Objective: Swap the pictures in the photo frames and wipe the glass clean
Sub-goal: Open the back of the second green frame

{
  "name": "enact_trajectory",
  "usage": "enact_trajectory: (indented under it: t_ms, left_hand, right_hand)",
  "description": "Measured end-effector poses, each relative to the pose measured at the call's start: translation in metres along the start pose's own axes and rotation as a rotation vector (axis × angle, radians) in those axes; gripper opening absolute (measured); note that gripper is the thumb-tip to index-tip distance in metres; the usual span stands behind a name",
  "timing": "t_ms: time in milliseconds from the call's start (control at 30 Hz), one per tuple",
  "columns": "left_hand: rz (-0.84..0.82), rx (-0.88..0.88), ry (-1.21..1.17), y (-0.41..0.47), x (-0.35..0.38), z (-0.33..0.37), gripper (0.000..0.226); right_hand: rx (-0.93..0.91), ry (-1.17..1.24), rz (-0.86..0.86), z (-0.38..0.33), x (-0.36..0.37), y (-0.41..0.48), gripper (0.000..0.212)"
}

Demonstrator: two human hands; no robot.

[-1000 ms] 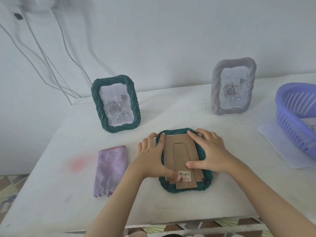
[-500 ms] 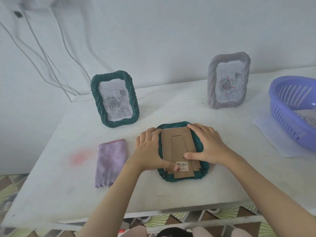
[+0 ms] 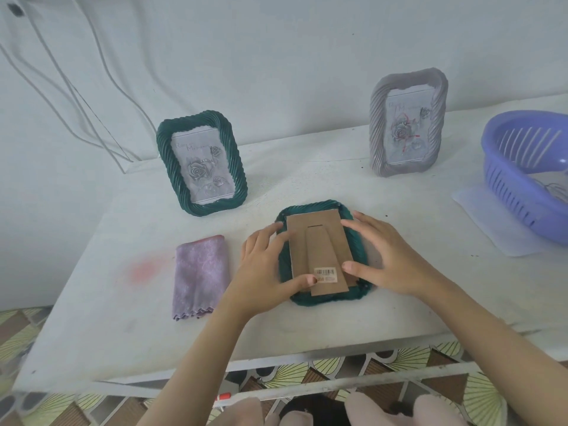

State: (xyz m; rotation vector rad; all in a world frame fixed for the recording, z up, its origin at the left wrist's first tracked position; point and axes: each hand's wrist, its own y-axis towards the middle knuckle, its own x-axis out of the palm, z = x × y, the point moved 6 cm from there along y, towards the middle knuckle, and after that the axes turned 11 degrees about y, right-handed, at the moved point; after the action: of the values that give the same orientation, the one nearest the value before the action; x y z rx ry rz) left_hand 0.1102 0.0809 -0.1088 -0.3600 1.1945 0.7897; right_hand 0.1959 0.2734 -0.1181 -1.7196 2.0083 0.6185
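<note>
**Two hands on the back of the frame, backing not yet out**

You are at the opening step of the swap, by my reading. The green frame (image 3: 332,298) lies face down on the table (image 3: 307,167) between your hands, with its brown backing board (image 3: 319,241) facing up and seated inside the rim.

Your left hand (image 3: 264,272) lies loosely spread, gripping nothing. Its fingers (image 3: 270,233) rest over the frame's left rim and the board's left edge. Its thumb (image 3: 307,281) presses the lower part of the board, just beside the barcode sticker (image 3: 326,274).

Your right hand (image 3: 396,259) is also spread and relaxed. Its index finger (image 3: 353,224) touches the board's upper right edge, and its thumb (image 3: 350,267) presses just to the right of the sticker. Neither hand pinches or lifts anything.

The next move probably calls for freeing whatever holds the board in. I cannot make out any tabs or clips. After that, get a fingertip under an edge and lift the board without dragging the picture or the glass beneath.

The purple cloth (image 3: 201,275) for wiping lies folded just outside your left fingers. Beyond your fingertips stand two more frames, one green frame (image 3: 201,167) past the left hand and one grey frame (image 3: 407,135) past the right. A purple basket (image 3: 522,179) sits well off to the right.
</note>
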Motion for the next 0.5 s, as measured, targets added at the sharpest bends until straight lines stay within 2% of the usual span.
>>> enact_trajectory:
  t_ms: [67, 167, 333, 500]
  left_hand:
    - [0.044, 0.033, -0.062, -0.015, -0.003, 0.0, 0.084]
    - [0.027, 0.012, -0.155, -0.034, -0.002, -0.003, 0.07]
    - [0.106, -0.043, -0.232, -0.048, 0.004, -0.005, 0.033]
    - [0.128, -0.076, -0.261, -0.051, 0.009, -0.004, 0.026]
  right_hand:
    - [-0.03, 0.038, 0.014, -0.002, -0.002, -0.017, 0.068]
    - [-0.063, 0.031, 0.026, -0.003, 0.0, -0.04, 0.061]
    - [-0.086, 0.048, 0.115, -0.002, 0.003, -0.054, 0.035]
    - [-0.089, 0.106, 0.149, -0.001, 0.005, -0.053, 0.028]
